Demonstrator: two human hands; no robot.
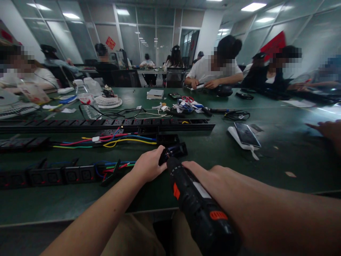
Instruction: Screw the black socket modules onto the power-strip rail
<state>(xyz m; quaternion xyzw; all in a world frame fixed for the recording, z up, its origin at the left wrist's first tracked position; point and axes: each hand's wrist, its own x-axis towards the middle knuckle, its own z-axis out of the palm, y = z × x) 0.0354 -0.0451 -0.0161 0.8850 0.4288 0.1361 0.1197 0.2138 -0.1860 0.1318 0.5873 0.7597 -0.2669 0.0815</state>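
Observation:
My right hand [213,177] is wrapped round a black cordless drill [195,199] with orange accents, its front pointing away from me. The drill's tip meets a small black plastic housing [177,150], which my left hand [149,163] grips at its near left end. Exactly where the bit sits in the housing is too dark to make out. Left of my left hand lies a row of black socket modules [80,174] with blue, red and green wires. Behind it, another socket strip [23,142] trails red, blue and yellow wires [130,139].
A long black socket rail [106,125] runs across the green table [266,170]. A phone-like slab [247,134] lies on a white pouch to the right. Farther back are a plastic bottle [90,106], a white fan grille [108,102] and cables. Several people sit around; another person's hand [327,129] reaches in at right.

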